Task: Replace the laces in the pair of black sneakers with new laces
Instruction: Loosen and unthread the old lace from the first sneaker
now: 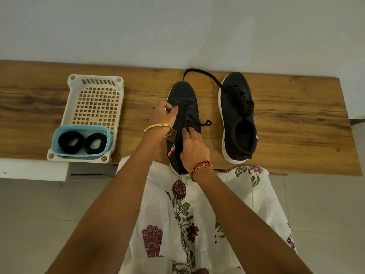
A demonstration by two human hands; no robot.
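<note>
Wooden shelf [296,123], grey wall [177,26], tiled floor [39,214]

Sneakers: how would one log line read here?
left hand: pinches lace | right hand: rests on near sneaker | new laces: untouched

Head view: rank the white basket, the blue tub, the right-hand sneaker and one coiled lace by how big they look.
1. white basket
2. right-hand sneaker, nearly as long but narrower
3. blue tub
4. coiled lace, inside the tub

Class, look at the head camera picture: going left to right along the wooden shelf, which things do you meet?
White basket holding the blue tub of coiled laces → left sneaker, both hands on it → right sneaker.
</note>
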